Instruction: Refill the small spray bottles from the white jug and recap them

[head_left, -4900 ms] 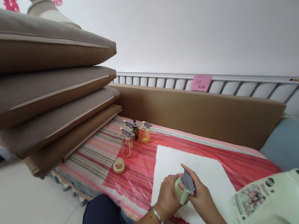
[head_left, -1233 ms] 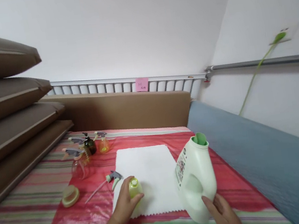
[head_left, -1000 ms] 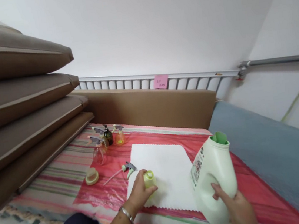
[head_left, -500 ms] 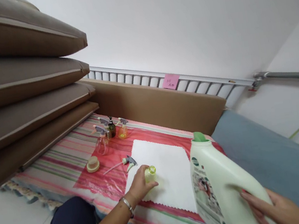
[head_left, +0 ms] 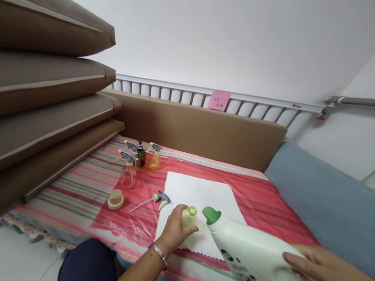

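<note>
My left hand [head_left: 177, 229] is closed around a small yellow-green translucent bottle [head_left: 189, 215] with an uncapped mouth, held over a white scalloped-edge cloth [head_left: 213, 193]. Gripped by its handle in my right hand [head_left: 314, 262] is a large pale green detergent jug [head_left: 256, 247]. The jug tilts left, and its green pouring spout [head_left: 212, 215] is close to the bottle's mouth but apart from it. No liquid is visible between them. Left of the cloth lies a loose grey spray trigger head [head_left: 161, 198] with its tube. A cream round cap [head_left: 115, 199] rests farther left.
Several spray bottles stand at the back left, among them a pink one [head_left: 128, 175], an orange one [head_left: 154, 160] and a dark green pump bottle [head_left: 141, 156]. Stacked brown cushions [head_left: 35, 92] rise at left. A brown board [head_left: 192, 125] runs along the back.
My right hand has brought the jug leftward and tipped it, so its spout has come down near the small bottle. My left hand keeps its hold almost in place. The view has shifted slightly.
</note>
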Demonstrator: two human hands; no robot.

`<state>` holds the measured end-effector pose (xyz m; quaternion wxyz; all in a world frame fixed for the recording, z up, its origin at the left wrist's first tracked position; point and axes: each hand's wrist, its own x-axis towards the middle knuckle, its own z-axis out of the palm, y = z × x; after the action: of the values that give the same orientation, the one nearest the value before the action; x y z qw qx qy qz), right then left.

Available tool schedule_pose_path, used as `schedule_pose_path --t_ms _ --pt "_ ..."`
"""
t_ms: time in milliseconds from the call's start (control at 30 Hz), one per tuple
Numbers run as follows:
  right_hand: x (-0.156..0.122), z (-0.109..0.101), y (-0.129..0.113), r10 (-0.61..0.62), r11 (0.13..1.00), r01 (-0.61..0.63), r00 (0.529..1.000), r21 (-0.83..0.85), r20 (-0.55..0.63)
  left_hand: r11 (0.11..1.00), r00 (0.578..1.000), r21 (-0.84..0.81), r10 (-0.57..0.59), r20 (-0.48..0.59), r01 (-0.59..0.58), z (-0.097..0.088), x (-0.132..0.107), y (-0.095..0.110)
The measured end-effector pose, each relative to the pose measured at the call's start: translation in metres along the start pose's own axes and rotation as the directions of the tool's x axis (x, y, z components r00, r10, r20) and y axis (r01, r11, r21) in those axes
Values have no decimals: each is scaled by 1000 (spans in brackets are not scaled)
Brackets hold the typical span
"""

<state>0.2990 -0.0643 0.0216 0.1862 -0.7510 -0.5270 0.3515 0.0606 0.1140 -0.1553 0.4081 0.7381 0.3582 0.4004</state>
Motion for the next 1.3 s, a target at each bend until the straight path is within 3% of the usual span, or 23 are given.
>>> schedule_pose_path --t_ms 167,700,1300 --pt "16 -2 -3 12 996 -2 994 -92 110 1000 1000 11 1 3 -1 1 -1 1" --pt "26 -13 -39 29 980 -2 991 -201 133 999 1000 40 -16 3 16 1 -3 4" --pt "27 -27 -49 56 979 -28 989 -203 137 995 1000 92 -23 16 21 6 -2 6"
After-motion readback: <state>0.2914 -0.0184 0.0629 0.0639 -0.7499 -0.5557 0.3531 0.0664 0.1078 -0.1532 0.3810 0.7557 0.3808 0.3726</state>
